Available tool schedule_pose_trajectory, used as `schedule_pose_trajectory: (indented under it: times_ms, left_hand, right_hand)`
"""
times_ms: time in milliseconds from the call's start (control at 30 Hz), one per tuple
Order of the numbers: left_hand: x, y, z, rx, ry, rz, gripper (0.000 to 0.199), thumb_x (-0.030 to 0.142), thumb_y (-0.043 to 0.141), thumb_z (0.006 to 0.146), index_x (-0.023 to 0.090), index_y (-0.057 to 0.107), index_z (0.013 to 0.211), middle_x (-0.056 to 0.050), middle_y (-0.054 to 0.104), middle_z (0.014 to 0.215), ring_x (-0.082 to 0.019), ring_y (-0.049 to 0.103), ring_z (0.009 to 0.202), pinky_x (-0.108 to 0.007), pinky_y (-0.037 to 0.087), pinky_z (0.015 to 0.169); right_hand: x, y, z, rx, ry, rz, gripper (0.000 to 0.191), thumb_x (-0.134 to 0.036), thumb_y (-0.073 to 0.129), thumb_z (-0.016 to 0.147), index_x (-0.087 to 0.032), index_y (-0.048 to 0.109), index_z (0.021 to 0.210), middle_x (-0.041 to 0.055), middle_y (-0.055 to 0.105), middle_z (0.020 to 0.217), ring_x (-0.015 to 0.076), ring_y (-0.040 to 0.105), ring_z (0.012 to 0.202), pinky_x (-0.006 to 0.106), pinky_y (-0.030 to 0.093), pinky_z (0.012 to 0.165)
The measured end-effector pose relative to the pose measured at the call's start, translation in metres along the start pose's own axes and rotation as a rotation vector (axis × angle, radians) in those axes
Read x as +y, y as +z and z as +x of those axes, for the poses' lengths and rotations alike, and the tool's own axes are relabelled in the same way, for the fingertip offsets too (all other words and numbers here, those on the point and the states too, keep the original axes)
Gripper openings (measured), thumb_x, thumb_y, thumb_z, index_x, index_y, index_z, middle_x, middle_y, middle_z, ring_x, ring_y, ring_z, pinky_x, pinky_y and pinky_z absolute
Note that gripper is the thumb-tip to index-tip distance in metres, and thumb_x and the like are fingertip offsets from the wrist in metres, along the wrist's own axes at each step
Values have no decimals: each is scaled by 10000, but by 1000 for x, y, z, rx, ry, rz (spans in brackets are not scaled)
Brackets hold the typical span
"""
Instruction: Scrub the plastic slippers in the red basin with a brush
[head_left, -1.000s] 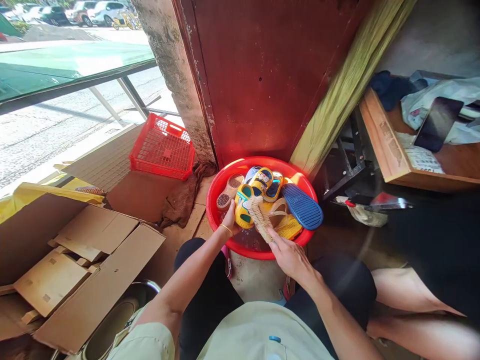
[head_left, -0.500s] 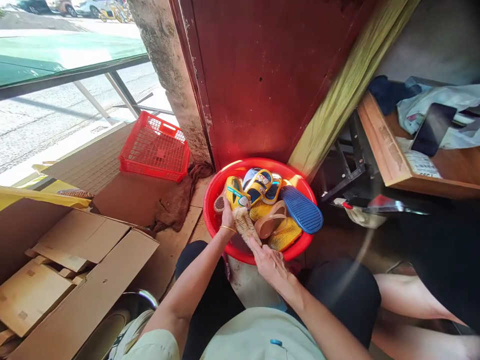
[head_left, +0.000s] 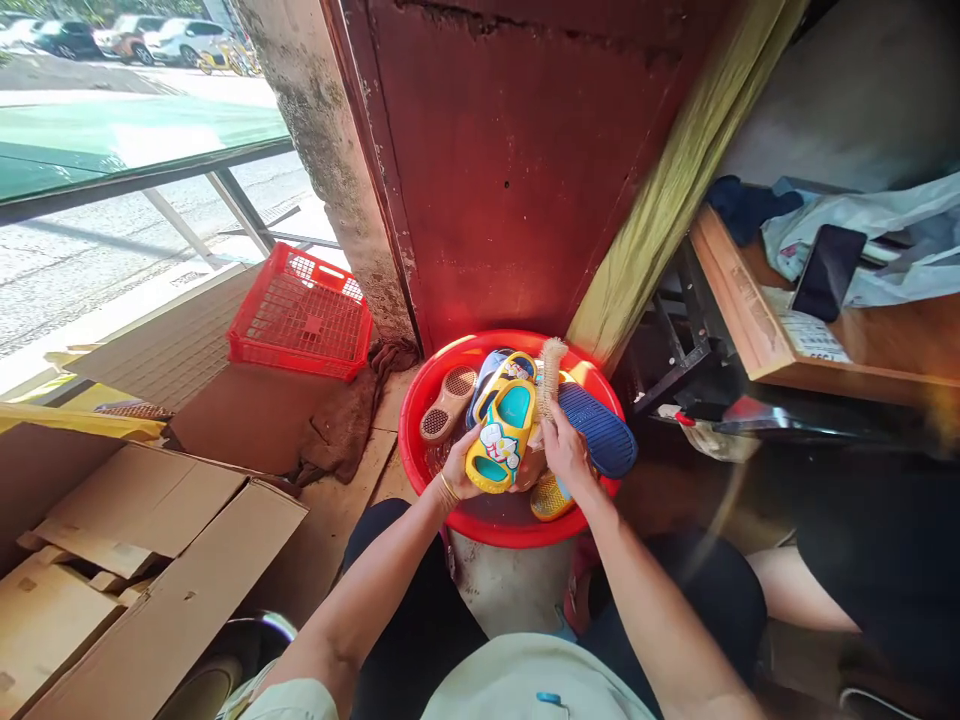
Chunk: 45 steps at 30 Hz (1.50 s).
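Note:
Over a red basin (head_left: 420, 470), my left hand (head_left: 459, 468) is closed on a yellow slipper (head_left: 519, 462) with a teal inside and a cartoon patch on its strap. My right hand (head_left: 566, 450) grips a scrubbing brush (head_left: 553, 370) with pale bristles, held upright just right of the slipper. Several other slippers and sandals fill the basin. A blue sole (head_left: 604, 428) leans on the right rim, a tan sole (head_left: 448, 402) lies at the left, and a yellow sole (head_left: 551, 498) shows at the front. Liquid at the basin's bottom is partly hidden.
A red plastic crate (head_left: 300, 320) and a brown cloth (head_left: 345, 430) lie to the left, with an open cardboard box (head_left: 217, 570) nearer me. At the right, a wooden drawer (head_left: 750, 290) holds a phone (head_left: 829, 270). Another person's leg (head_left: 799, 590) is close on my right.
The brush has come up off the yellow slipper and now points away from me. My left hand has turned the slipper so its strap faces up. The view has shifted slightly.

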<state>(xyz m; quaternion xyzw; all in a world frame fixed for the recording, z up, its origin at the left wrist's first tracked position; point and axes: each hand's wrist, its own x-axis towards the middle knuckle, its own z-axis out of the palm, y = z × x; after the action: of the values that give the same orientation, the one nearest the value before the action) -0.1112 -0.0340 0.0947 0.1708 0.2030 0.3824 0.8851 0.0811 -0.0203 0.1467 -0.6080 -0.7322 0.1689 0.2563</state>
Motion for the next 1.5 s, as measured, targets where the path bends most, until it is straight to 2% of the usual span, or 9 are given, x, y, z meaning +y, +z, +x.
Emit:
schedule_pose_trajectory:
  times_ms: [100, 333, 600, 833, 933, 1033, 1167, 1367, 1500]
  left_hand:
    - [8, -5, -1, 27, 19, 32, 791, 727, 391, 899, 108, 568, 1358, -229, 700, 1169, -383, 686, 1047, -520, 560, 812]
    - [31, -19, 11, 313, 155, 146, 643, 623, 459, 948, 144, 573, 1362, -151, 746, 1094, -294, 715, 1004, -423, 568, 902]
    - [40, -28, 2, 252, -15, 246, 556, 508, 559, 937, 99, 617, 1309, -159, 772, 987, -294, 747, 879, -407, 585, 834]
    - [30, -30, -1, 200, -172, 330, 518, 467, 619, 918, 81, 644, 1262, -160, 776, 977, -262, 750, 796, -353, 591, 757]
    - [32, -33, -4, 200, -161, 356, 531, 459, 650, 900, 80, 637, 1271, -165, 775, 967, -272, 750, 811, -369, 593, 766]
    - [42, -35, -9, 264, -33, 331, 558, 497, 625, 906, 87, 629, 1284, -167, 771, 987, -279, 748, 837, -376, 594, 764]
    - [46, -24, 10, 325, 169, 267, 545, 519, 575, 925, 124, 625, 1297, -148, 761, 1053, -291, 733, 931, -404, 587, 831]
    - [18, 15, 96, 550, 376, 452, 447, 496, 664, 850, 168, 684, 1153, -113, 748, 1063, -319, 669, 1089, -426, 538, 927]
    - [-4, 25, 125, 728, 604, 785, 384, 338, 781, 752, 210, 665, 1096, -115, 688, 1174, -323, 573, 1231, -415, 444, 1046]
  right_hand:
    - [4, 2, -1, -10, -64, 56, 553, -286, 324, 1007, -129, 432, 1526, 149, 636, 1371, 247, 624, 1223, 334, 513, 1003]
    - [42, -8, -67, -277, -160, -111, 514, -274, 401, 992, -260, 492, 1498, 81, 719, 1240, 208, 698, 1057, 297, 565, 879]
    - [52, -93, -21, -506, -487, -654, 555, -177, 452, 969, -417, 503, 1466, 40, 705, 932, 147, 640, 673, 226, 445, 607]
    - [39, -60, -10, -455, -735, -655, 592, -106, 373, 982, -436, 496, 1458, 58, 684, 897, 149, 590, 646, 253, 418, 622]
    - [66, -70, -1, -471, -649, -742, 608, -77, 387, 977, -432, 500, 1458, 66, 677, 955, 140, 610, 700, 251, 397, 643]
    - [104, -104, 5, -400, -382, -820, 604, -66, 351, 977, -367, 508, 1476, 97, 668, 1003, 141, 622, 691, 276, 409, 658]
    - [132, -129, -4, -219, -172, -650, 496, -306, 403, 1013, -310, 494, 1500, 97, 695, 1006, 197, 661, 737, 302, 492, 693]
    - [113, -76, -21, -64, -115, -157, 503, -312, 426, 977, -252, 531, 1465, 75, 671, 1329, 221, 670, 1132, 329, 551, 949]
    - [97, -45, -25, -53, -21, 28, 531, -336, 410, 980, -220, 490, 1492, 77, 674, 1329, 225, 673, 1152, 340, 562, 948]
